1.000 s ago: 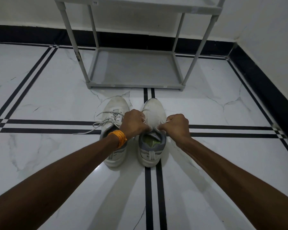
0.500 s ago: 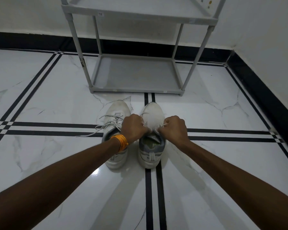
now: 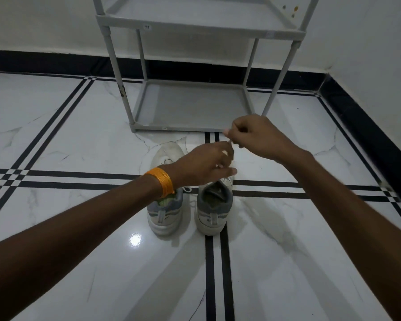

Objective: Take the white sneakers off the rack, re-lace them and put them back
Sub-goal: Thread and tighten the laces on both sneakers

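Observation:
Two white sneakers with grey heels stand side by side on the floor, heels toward me: the left sneaker (image 3: 164,212) and the right sneaker (image 3: 214,208). My left hand (image 3: 203,166), with an orange band at the wrist, hovers over the right sneaker's front and hides most of it. My right hand (image 3: 255,135) is raised above and to the right of it. Both hands pinch a thin white lace (image 3: 229,142) between them. A loose bit of lace shows between the two shoes.
A grey two-tier shoe rack (image 3: 190,129) stands just behind the sneakers, both shelves bare. The floor is glossy white marble with black stripes. A white wall with a black skirting (image 3: 368,126) runs close on the right and behind the rack.
Both hands have lifted from the right sneaker's tongue area. The right hand rose up and right, drawing the lace out. The view has tilted down and closer.

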`<state>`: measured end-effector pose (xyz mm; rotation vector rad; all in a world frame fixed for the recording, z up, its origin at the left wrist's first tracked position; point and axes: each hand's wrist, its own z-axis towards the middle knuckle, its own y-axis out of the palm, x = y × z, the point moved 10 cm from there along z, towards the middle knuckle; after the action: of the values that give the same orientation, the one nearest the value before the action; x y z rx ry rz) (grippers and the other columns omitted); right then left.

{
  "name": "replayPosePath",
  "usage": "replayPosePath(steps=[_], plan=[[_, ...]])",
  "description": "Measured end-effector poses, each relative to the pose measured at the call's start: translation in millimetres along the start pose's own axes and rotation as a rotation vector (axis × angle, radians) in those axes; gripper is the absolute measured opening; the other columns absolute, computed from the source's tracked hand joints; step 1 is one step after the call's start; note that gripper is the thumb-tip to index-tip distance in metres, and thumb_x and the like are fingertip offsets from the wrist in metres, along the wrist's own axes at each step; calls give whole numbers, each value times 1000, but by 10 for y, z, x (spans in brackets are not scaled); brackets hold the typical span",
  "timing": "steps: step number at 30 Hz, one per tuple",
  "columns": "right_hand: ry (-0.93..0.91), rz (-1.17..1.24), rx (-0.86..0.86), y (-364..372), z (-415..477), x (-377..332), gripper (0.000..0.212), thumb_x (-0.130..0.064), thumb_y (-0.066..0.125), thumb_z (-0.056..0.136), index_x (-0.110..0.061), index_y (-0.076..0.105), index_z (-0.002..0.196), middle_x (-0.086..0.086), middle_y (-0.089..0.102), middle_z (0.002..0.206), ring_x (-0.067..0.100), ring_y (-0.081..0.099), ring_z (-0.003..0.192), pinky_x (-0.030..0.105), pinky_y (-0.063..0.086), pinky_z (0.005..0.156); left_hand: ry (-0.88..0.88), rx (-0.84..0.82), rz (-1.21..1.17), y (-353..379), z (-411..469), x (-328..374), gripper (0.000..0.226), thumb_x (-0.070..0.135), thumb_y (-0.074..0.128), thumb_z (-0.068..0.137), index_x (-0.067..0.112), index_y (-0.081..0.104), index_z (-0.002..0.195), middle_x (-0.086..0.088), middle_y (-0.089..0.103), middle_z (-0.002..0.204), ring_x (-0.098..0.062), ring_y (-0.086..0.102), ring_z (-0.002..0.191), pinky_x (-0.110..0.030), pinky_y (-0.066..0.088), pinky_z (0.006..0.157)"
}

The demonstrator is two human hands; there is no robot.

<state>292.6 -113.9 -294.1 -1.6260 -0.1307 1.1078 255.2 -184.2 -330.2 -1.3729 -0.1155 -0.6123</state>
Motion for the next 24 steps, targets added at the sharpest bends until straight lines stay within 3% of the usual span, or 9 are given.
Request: replayPosePath(steps=[3, 6, 7, 9, 12, 16, 18, 21, 24], plan=[[-92, -53, -114, 129, 32, -165, 32, -33, 60, 93, -7, 65, 76, -1, 66, 66, 4, 61, 57, 17, 41, 59, 100, -28, 378, 61, 45, 58, 35, 36, 50, 97, 9, 70, 90, -6, 63, 124, -19, 63, 78, -27, 36, 62], [-119, -71, -36, 42, 63, -177, 20, -28, 61, 92, -11, 69, 88, -4, 68, 82, 3, 61, 68, 19, 43, 63, -16, -36, 562, -6, 131, -115, 36, 37, 44, 99, 9, 67, 95, -5, 68, 90, -20, 59, 65, -28, 36, 56], [-95, -25, 28, -14, 49, -128, 12, -22, 61, 92, -13, 69, 94, -3, 68, 91, 7, 63, 75, 20, 46, 67, -93, -2, 510, -72, 150, -188, 36, 36, 46, 98, 10, 68, 90, -2, 64, 76, -16, 55, 59, -25, 34, 55], [0, 111, 142, -49, -40, 58, 21, -7, 62, 86, -14, 67, 105, -2, 67, 100, 13, 65, 82, 18, 47, 68, -309, 73, 115, -185, 121, -396, 36, 33, 52, 96, 12, 66, 70, 5, 48, 56, -10, 43, 48, -20, 28, 50], [134, 226, 42, 305, -211, 265, 29, -10, 71, 80, -18, 70, 107, -2, 71, 93, 11, 66, 81, 20, 47, 66, -543, 130, -568, -83, -9, -572, 47, 30, 53, 96, 17, 50, 52, 4, 41, 49, -10, 36, 44, -18, 30, 45], [87, 223, 108, 370, -254, 184, 11, -23, 71, 84, -14, 74, 89, 5, 71, 80, 19, 65, 72, 33, 51, 65, -590, 171, -733, -34, -77, -603, 43, 33, 52, 96, 13, 62, 60, 6, 50, 48, -7, 42, 42, -18, 34, 43], [100, 270, 161, 240, -253, 184, 20, -29, 69, 86, -11, 73, 80, 3, 67, 69, 16, 57, 61, 32, 47, 60, -616, 206, -787, -77, -95, -665, 40, 36, 52, 95, 8, 66, 69, 3, 52, 53, -9, 45, 46, -19, 36, 44], [245, 495, 151, 101, -268, 270, 31, -30, 60, 92, -9, 66, 71, 0, 54, 58, 12, 47, 54, 24, 39, 52, -594, 157, -834, -69, -112, -732, 34, 31, 54, 91, 1, 70, 85, -3, 59, 69, -14, 53, 63, -26, 45, 59], [265, 680, 101, -12, -244, 139, 25, -28, 58, 93, -11, 62, 75, 0, 55, 61, 13, 48, 54, 24, 39, 52, -544, -16, -783, 111, -99, -697, 26, 18, 66, 83, 7, 69, 106, -1, 69, 103, -14, 64, 91, -28, 55, 80]])
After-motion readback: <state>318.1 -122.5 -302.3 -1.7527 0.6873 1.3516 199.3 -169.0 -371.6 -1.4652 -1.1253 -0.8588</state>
